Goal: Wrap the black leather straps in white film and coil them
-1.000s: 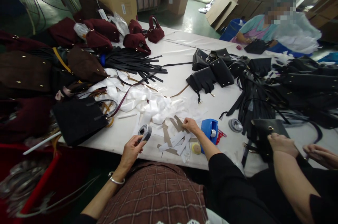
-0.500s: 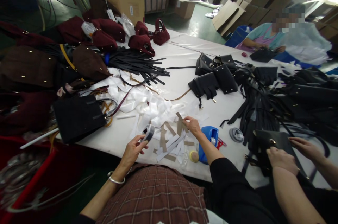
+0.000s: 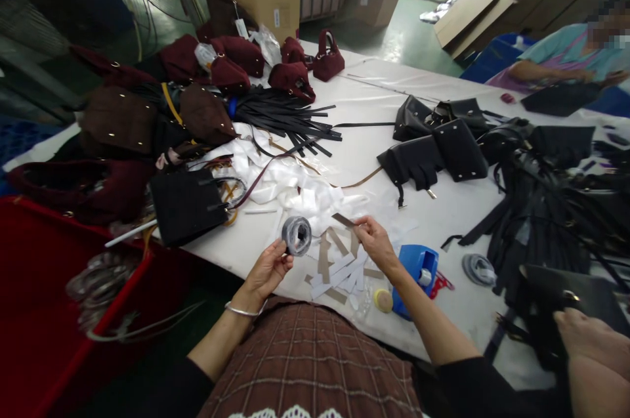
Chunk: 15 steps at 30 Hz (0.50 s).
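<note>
My left hand [image 3: 268, 270] pinches the lower left edge of a dark coil [image 3: 288, 237] that seems wrapped in clear plastic, held up with its round face showing. In my right hand [image 3: 378, 244], thumb and fingers close on the end of a narrow grey-brown strip [image 3: 343, 220], raised over the table. Below both hands lies a loose pile of similar strips [image 3: 323, 260] and white paper strips [image 3: 339, 268]. A blue tape dispenser [image 3: 411, 260] stands beside my right forearm, with a small yellow roll [image 3: 382, 300] left of it.
White ribbon [image 3: 300, 191] lies heaped behind the pile. Burgundy bags [image 3: 329, 63] and a black bag [image 3: 184, 205] are at the left; black bags [image 3: 467, 149] and another coil [image 3: 478, 270] at the right. A co-worker's hand [image 3: 590, 339] and a seated person [image 3: 556, 54] are nearby.
My left hand has raised and turned the coil so its round face shows. My right hand has lifted the strip off the pile. The view has swung left.
</note>
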{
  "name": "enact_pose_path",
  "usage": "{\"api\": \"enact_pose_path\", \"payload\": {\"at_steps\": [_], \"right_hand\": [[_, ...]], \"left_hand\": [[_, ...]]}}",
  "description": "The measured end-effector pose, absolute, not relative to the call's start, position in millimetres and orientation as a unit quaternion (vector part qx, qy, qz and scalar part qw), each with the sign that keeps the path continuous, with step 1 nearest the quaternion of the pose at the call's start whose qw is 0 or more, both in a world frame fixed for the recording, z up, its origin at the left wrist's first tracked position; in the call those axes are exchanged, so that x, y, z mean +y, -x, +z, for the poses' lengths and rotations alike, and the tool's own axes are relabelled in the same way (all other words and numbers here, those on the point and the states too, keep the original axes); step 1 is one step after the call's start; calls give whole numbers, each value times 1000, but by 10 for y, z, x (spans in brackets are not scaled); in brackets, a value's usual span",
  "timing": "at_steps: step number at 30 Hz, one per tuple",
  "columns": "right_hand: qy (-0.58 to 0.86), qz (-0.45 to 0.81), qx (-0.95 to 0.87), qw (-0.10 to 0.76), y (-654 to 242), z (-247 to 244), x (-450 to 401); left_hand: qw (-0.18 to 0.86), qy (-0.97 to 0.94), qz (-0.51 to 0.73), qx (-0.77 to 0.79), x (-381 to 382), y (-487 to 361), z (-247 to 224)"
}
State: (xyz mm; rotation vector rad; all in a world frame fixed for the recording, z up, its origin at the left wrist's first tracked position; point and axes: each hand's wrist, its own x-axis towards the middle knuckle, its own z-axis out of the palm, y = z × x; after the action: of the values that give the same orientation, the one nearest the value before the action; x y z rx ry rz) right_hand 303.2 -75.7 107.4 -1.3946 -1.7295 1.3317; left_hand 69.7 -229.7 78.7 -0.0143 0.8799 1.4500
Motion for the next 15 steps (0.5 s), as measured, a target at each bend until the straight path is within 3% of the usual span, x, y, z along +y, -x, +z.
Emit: {"api": "enact_pose_path", "payload": {"at_steps": [3,10,15], "right_hand": [[465,513,-685,226,-2843,1273,-1090],[471,381,-764,222,-2483,1421,-1408],[457,593,-627,214,-2194,1422,-1597]], "left_hand": [[668,-6,650,362,-2306,-679,845],[661,-131,637,374,-2352,-706,974],[666,-210,599,393,-2399,-689,984]]}}
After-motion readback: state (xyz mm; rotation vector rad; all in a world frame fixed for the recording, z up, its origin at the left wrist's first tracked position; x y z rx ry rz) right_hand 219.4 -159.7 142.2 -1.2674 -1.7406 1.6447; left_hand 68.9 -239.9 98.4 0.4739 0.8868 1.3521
